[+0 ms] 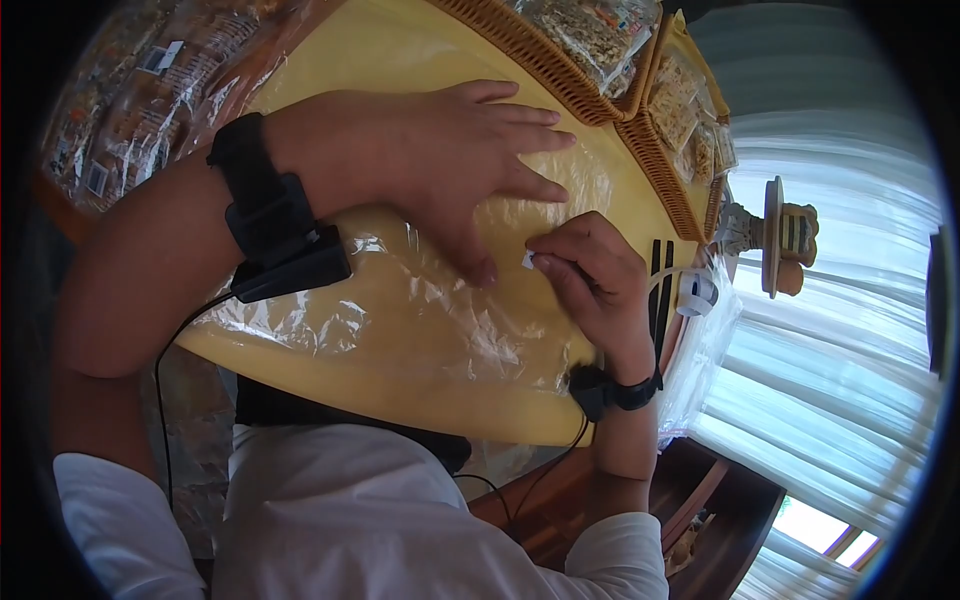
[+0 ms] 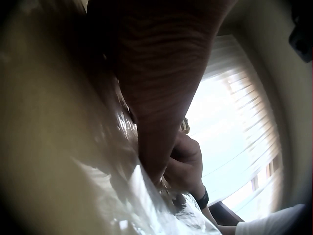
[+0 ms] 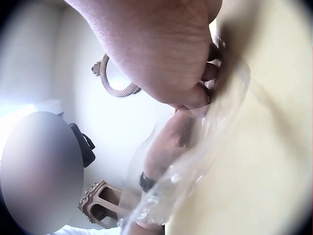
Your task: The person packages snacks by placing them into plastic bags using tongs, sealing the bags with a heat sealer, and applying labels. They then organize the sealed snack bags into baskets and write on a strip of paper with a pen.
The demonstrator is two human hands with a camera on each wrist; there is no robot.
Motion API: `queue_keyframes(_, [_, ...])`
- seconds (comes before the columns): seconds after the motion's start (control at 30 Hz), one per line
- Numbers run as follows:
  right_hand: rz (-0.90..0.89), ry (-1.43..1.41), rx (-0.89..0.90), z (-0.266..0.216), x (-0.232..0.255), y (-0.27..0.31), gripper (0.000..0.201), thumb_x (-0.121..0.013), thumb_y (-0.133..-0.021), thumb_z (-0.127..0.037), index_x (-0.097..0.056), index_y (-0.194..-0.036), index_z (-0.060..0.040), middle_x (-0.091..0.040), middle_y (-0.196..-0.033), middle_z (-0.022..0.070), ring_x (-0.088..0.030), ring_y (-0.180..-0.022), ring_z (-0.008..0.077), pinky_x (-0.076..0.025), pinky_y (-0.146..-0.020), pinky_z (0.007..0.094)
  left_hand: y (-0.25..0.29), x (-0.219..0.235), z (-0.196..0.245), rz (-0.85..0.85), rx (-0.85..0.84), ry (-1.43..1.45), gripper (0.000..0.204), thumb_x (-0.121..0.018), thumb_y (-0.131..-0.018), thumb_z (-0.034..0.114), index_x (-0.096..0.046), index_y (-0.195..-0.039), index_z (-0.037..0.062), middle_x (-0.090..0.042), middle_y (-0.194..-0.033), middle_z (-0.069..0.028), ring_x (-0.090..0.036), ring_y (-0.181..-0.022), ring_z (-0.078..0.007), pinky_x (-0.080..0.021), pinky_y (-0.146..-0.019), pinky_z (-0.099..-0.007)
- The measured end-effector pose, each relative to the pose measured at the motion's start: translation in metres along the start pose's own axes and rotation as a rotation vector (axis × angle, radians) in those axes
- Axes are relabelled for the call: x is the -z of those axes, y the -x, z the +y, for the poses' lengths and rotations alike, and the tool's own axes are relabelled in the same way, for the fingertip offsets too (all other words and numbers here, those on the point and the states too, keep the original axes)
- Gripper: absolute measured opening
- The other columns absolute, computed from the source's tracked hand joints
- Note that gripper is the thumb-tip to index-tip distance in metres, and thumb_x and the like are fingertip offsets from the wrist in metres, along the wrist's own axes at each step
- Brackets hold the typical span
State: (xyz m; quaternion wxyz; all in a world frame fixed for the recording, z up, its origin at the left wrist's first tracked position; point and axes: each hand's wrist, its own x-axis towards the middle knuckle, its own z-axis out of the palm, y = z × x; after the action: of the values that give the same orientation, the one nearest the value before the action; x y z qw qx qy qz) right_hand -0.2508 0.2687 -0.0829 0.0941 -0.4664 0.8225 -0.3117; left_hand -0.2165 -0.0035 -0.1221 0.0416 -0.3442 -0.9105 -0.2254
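In the head view my left hand (image 1: 450, 155) lies flat with fingers spread over clear plastic film (image 1: 400, 290), thumb pointing toward my body. My right hand (image 1: 600, 285) is just beside it, pinching a small white piece (image 1: 528, 259), like a paper label, between thumb and fingertips. The film is wrinkled and shiny and covers part of a yellow tabletop (image 1: 350, 50). From the right wrist, the film (image 3: 171, 188) stands up in a fold below the curled right fingers (image 3: 198, 95). The left wrist view shows the two hands close together above the film.
Wicker baskets (image 1: 560, 75) with packaged food line the far edge. Plastic-wrapped packages (image 1: 130, 110) lie at upper left. To the right are dark strips (image 1: 656, 285), a white roll (image 1: 697, 293), a small stand (image 1: 773, 237) and a curtained window (image 1: 840, 330). Wrist-camera cables trail across both arms.
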Motion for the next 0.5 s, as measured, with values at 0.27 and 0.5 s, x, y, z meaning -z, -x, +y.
queue_keyframes(0.27, [-0.019, -0.011, 0.029, 0.0018, 0.0019, -0.0034, 0.018, -0.081, -0.087, 0.005, -0.078, -0.104, -0.0041, -0.069, -0.094, 0.0096, -0.071, -0.082, 0.0248, -0.056, -0.072, 0.0343, 0.0001, 0.0, -0.0004, -0.006, 0.005, -0.003, 0.098, -0.083, -0.077, 0.067, -0.055, -0.16, 0.0222, -0.031, -0.176, -0.0173, -0.023, -0.165, -0.0328, -0.014, -0.134, -0.0565])
queue_keyframes(0.5, [-0.019, -0.043, -0.054, -0.0051, 0.0017, -0.005, 0.018, -0.079, -0.089, 0.004, -0.077, -0.106, -0.0035, -0.069, -0.095, 0.0098, -0.072, -0.082, 0.0239, -0.057, -0.073, 0.0334, -0.0001, 0.0007, -0.001, -0.003, 0.006, 0.0, 0.098, -0.083, -0.077, 0.067, -0.056, -0.159, 0.0224, -0.032, -0.176, -0.0174, -0.023, -0.165, -0.033, -0.014, -0.134, -0.0563])
